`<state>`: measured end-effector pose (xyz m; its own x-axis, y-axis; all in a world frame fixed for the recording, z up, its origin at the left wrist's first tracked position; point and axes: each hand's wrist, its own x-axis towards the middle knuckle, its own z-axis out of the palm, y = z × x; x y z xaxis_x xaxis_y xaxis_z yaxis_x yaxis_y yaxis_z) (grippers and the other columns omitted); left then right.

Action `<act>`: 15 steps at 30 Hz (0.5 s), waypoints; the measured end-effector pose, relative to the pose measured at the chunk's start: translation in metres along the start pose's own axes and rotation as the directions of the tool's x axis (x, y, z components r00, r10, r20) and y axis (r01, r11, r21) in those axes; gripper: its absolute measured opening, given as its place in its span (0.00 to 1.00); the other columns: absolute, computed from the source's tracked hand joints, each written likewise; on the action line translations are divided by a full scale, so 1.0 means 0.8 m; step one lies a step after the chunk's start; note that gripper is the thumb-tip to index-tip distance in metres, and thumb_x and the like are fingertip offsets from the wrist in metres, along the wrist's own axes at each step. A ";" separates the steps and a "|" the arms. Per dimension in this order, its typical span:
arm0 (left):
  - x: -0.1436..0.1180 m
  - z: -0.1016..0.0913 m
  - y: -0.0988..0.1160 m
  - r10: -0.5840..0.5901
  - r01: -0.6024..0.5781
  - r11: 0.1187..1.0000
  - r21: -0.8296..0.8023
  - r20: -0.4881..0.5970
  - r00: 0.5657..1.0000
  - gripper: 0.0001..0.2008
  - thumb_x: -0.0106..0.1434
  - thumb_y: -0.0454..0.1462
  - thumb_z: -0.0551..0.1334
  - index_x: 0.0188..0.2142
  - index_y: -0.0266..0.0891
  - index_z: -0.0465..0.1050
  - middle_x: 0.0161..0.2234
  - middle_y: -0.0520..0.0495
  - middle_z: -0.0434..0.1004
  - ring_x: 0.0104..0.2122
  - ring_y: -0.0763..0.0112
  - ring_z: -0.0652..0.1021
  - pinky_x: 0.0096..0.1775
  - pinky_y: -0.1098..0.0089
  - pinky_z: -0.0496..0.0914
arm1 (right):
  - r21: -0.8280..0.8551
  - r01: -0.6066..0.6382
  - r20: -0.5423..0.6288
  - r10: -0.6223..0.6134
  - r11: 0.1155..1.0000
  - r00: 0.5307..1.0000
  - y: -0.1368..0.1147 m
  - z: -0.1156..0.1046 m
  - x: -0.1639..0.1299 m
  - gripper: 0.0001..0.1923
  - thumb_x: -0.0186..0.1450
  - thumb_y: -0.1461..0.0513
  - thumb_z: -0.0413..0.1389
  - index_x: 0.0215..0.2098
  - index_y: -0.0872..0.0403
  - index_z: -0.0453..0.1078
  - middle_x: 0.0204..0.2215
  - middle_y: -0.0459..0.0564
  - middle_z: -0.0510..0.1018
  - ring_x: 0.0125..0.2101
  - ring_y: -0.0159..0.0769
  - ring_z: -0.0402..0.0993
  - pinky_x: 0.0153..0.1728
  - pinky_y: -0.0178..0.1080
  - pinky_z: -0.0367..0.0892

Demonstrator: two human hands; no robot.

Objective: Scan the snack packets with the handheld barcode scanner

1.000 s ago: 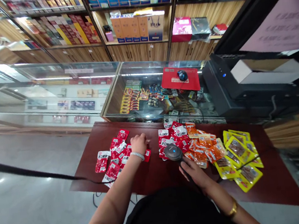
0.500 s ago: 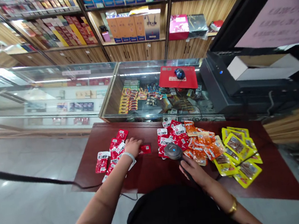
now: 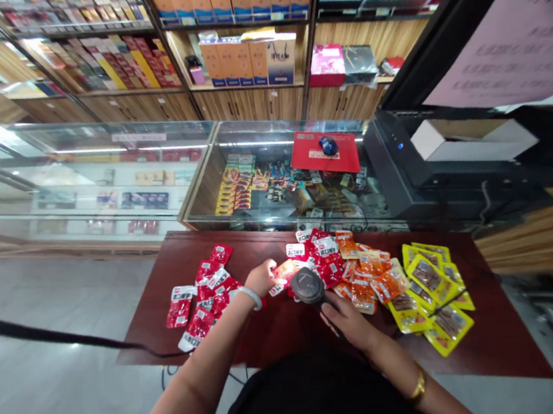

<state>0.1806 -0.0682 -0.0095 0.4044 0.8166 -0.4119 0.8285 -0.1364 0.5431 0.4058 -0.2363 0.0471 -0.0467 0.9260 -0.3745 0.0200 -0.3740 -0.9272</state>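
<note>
My left hand [image 3: 261, 280] pinches a small red snack packet [image 3: 285, 271], whose face is lit bright orange. A black handheld barcode scanner [image 3: 307, 285] is gripped by its handle in my right hand [image 3: 350, 321], its head just right of that packet. Left of my left hand lies a loose group of red and white packets [image 3: 207, 269]. Beyond the scanner is a pile of the same red packets [image 3: 326, 246]. Orange packets [image 3: 371, 262] overlap that pile on its right, followed by yellow-edged packets [image 3: 430, 273] farther right.
The packets lie on a dark red tabletop [image 3: 153, 316]. Behind it stands a glass display counter [image 3: 201, 169] with a red mat [image 3: 300, 154] and a mouse [image 3: 328, 145]. A black machine [image 3: 386, 160] carrying an open white box [image 3: 471, 146] is at right. A black cable [image 3: 61, 337] crosses the left side.
My left hand has moved right and up from the table with a red packet, bringing it beside the scanner head. Light now falls on the packet. The whole view has shifted slightly.
</note>
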 end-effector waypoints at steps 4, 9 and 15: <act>0.005 0.004 0.000 -0.065 0.065 0.992 -0.110 -0.003 0.998 0.20 0.51 0.42 0.71 0.42 0.41 0.70 0.37 0.50 0.79 0.37 0.67 0.78 0.41 0.70 0.68 | -0.039 0.016 -0.009 -0.016 0.999 1.000 0.010 -0.001 -0.004 0.26 0.65 0.43 0.55 0.51 0.51 0.73 0.28 0.49 0.76 0.30 0.40 0.71 0.31 0.38 0.69; 0.022 0.008 0.033 -0.001 0.028 0.841 -0.540 0.050 0.999 0.20 0.58 0.42 0.67 0.48 0.38 0.68 0.39 0.47 0.80 0.38 0.69 0.79 0.41 0.70 0.72 | 0.038 -0.062 0.013 0.062 0.997 0.998 0.025 0.004 -0.006 0.27 0.65 0.42 0.54 0.51 0.52 0.71 0.27 0.46 0.74 0.22 0.33 0.66 0.26 0.36 0.66; -0.006 -0.032 -0.004 -0.077 0.074 0.991 -0.115 -0.025 0.997 0.20 0.53 0.39 0.71 0.46 0.42 0.73 0.45 0.42 0.79 0.49 0.58 0.76 0.52 0.60 0.68 | 0.067 -0.071 0.030 0.069 0.995 0.997 0.033 0.009 -0.005 0.26 0.65 0.43 0.55 0.52 0.51 0.71 0.26 0.45 0.74 0.23 0.33 0.66 0.24 0.34 0.65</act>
<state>0.1659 -0.0573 0.0097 0.3297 0.8383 -0.4342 0.8061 -0.0106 0.5917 0.3993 -0.2499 0.0240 -0.0755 0.8960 -0.4376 -0.0432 -0.4414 -0.8963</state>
